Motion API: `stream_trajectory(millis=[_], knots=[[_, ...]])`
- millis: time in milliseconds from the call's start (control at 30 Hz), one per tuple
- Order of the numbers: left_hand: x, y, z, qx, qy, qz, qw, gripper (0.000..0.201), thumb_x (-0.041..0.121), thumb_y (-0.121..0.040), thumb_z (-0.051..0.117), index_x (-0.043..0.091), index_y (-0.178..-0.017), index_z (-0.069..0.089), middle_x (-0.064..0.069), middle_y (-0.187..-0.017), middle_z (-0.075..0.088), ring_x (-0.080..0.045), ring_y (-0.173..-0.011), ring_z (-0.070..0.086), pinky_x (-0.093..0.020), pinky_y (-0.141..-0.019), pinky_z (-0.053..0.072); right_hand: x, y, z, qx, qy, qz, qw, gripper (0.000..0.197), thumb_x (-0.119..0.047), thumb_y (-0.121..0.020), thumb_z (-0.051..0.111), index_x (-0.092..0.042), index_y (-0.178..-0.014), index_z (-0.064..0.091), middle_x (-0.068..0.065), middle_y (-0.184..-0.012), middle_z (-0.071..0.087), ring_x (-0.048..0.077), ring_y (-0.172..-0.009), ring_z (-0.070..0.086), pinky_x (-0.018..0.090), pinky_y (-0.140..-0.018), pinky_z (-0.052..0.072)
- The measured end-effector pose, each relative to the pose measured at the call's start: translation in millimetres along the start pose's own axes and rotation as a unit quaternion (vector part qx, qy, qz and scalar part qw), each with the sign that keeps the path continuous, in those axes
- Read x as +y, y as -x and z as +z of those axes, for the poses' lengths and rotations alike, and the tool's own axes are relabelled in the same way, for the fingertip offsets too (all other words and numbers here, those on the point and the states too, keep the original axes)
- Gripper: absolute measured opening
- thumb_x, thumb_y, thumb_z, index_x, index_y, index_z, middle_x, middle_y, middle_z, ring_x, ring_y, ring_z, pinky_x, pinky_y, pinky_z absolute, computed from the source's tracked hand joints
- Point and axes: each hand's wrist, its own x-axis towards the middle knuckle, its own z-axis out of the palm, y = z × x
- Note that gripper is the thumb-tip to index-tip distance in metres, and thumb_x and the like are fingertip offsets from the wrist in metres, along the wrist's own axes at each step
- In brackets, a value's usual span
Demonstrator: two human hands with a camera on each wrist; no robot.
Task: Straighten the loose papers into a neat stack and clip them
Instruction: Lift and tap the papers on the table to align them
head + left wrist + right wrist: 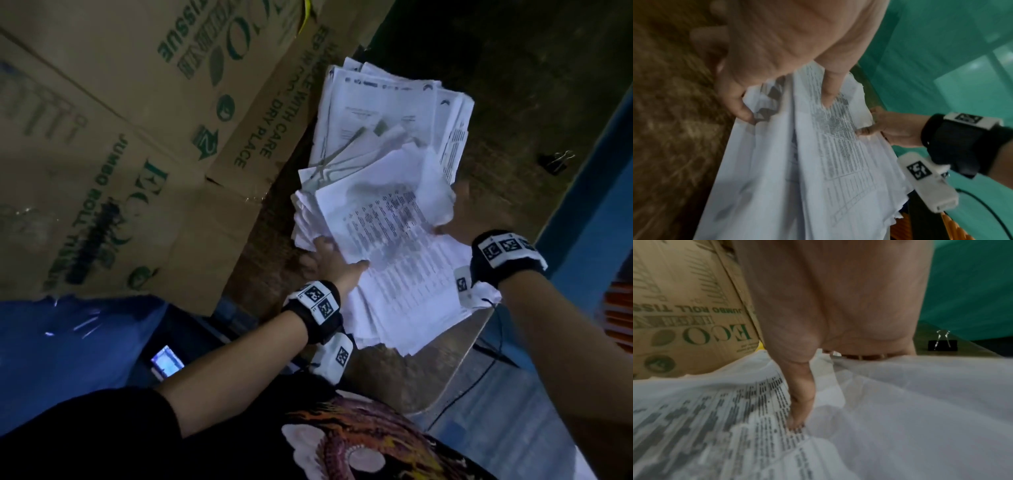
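A thick, uneven bundle of printed white papers (387, 236) lies over a brown table (496, 102), its near end hanging past the table's edge. My left hand (332, 257) grips the bundle's left edge, thumb on top (828, 95) and fingers curled underneath. My right hand (459, 212) holds the right edge, thumb pressed on the printed top sheet (797, 415), fingers hidden below the papers. More papers (387, 113) lie spread beyond the held bundle. A black binder clip (556, 161) with silver handles sits on the table to the right, also seen as the clip (942, 344) in the right wrist view.
A large flattened cardboard box (113, 137) with green print leans along the left. A small lit screen (166, 361) glows low at the left. A teal wall (582, 219) borders the table on the right. A black cable (479, 373) hangs below the table.
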Motion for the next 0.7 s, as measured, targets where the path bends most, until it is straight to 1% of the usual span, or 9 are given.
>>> stream_trajectory(millis=[100, 200, 267, 333, 367, 433, 500, 567, 700], knots=[[-6, 10, 2, -0.009, 0.044, -0.023, 0.999, 0.103, 0.034, -0.066, 0.086, 0.026, -0.140, 0.014, -0.009, -0.144, 0.024, -0.030, -0.126, 0.037, -0.045, -0.103, 0.042, 5, 9, 10, 0.014, -0.024, 0.022, 0.999, 0.108, -0.019, -0.063, 0.088, -0.011, -0.145, 0.017, 0.025, -0.139, 0.040, 0.043, -0.124, 0.045, 0.055, -0.103, 0.040], [-4, 15, -1, 0.008, 0.075, -0.047, 0.996, 0.109, 0.034, -0.066, 0.086, 0.016, -0.145, 0.013, -0.011, -0.146, 0.029, -0.031, -0.129, 0.040, -0.044, -0.104, 0.042, 7, 18, 16, -0.024, -0.069, 0.058, 0.996, 0.123, -0.017, -0.070, 0.086, -0.006, -0.150, -0.007, 0.023, -0.150, 0.029, 0.042, -0.126, 0.044, 0.054, -0.101, 0.041], [-4, 13, 0, 0.005, 0.083, -0.061, 0.995, 0.112, 0.036, -0.066, 0.086, 0.005, -0.145, 0.014, -0.013, -0.147, 0.033, -0.029, -0.131, 0.041, -0.038, -0.103, 0.042, 9, 25, 20, -0.047, -0.087, 0.079, 0.992, 0.135, -0.025, -0.068, 0.087, -0.007, -0.149, -0.019, 0.018, -0.158, 0.014, 0.039, -0.135, 0.036, 0.052, -0.107, 0.037], [-7, 12, 1, -0.018, 0.095, -0.052, 0.994, 0.104, 0.036, -0.062, 0.088, 0.001, -0.141, 0.031, -0.010, -0.142, 0.045, -0.026, -0.126, 0.048, -0.035, -0.101, 0.045, 15, 35, 29, -0.065, -0.083, 0.073, 0.992, 0.137, -0.041, -0.063, 0.088, -0.007, -0.152, -0.010, 0.015, -0.161, 0.007, 0.036, -0.141, 0.027, 0.047, -0.112, 0.031], [-10, 12, 1, -0.023, 0.094, -0.039, 0.994, 0.089, 0.033, -0.062, 0.088, 0.001, -0.133, 0.044, -0.007, -0.134, 0.054, -0.024, -0.120, 0.054, -0.034, -0.099, 0.047, 18, 41, 33, -0.074, -0.088, 0.060, 0.991, 0.130, -0.045, -0.061, 0.088, -0.007, -0.153, 0.005, 0.015, -0.159, 0.016, 0.035, -0.139, 0.032, 0.046, -0.111, 0.033], [-15, 15, 1, -0.035, 0.087, -0.013, 0.995, 0.056, 0.023, -0.066, 0.087, 0.003, -0.111, 0.059, -0.002, -0.111, 0.066, -0.021, -0.102, 0.063, -0.032, -0.091, 0.052, 21, 60, 39, -0.065, -0.120, 0.050, 0.989, 0.096, -0.039, -0.065, 0.087, -0.006, -0.141, 0.041, 0.018, -0.142, 0.047, 0.034, -0.124, 0.050, 0.043, -0.099, 0.044], [-19, 17, 1, -0.050, 0.067, 0.011, 0.996, 0.049, 0.020, -0.066, 0.086, 0.004, -0.106, 0.063, -0.006, -0.105, 0.069, -0.023, -0.095, 0.067, -0.036, -0.086, 0.056, 26, 79, 44, -0.046, -0.179, 0.059, 0.981, 0.069, -0.032, -0.066, 0.088, -0.006, -0.123, 0.059, 0.014, -0.118, 0.064, 0.028, -0.105, 0.060, 0.036, -0.085, 0.047], [-18, 20, 0, -0.044, 0.028, 0.034, 0.998, 0.048, 0.020, -0.066, 0.083, 0.002, -0.106, 0.063, -0.010, -0.104, 0.068, -0.025, -0.093, 0.067, -0.038, -0.083, 0.058, 28, 96, 46, -0.017, -0.227, 0.055, 0.972, 0.064, -0.025, -0.068, 0.088, -0.006, -0.121, 0.059, 0.010, -0.110, 0.065, 0.023, -0.098, 0.058, 0.031, -0.083, 0.044], [-13, 28, -6, -0.045, -0.033, 0.098, 0.994, 0.037, 0.016, -0.075, 0.078, -0.003, -0.102, 0.062, -0.011, -0.104, 0.068, -0.024, -0.094, 0.065, -0.038, -0.086, 0.056, 31, 124, 55, 0.038, -0.269, 0.049, 0.961, 0.069, -0.013, -0.069, 0.086, -0.004, -0.129, 0.053, 0.006, -0.115, 0.060, 0.018, -0.107, 0.054, 0.028, -0.088, 0.040]])
